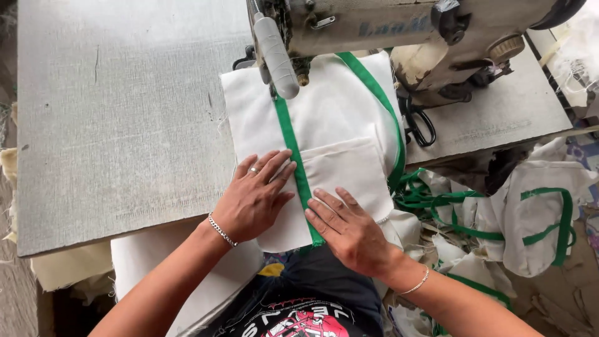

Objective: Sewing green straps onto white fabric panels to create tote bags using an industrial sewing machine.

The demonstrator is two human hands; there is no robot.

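Grey worktable (112,125) carries a sewing machine (399,31) cut off at the top, its needle hidden, and in front of it both left hand (253,200) and right hand (349,231) press flat, ungrasping, on white fabric (331,118) flanking the green strap (293,150).

Two hands (253,200) flat on one white cloth (331,118), one green strap (293,150), one sewing machine (399,31), one pair of scissors (419,125), two bracelets (220,229), one ring (253,170)
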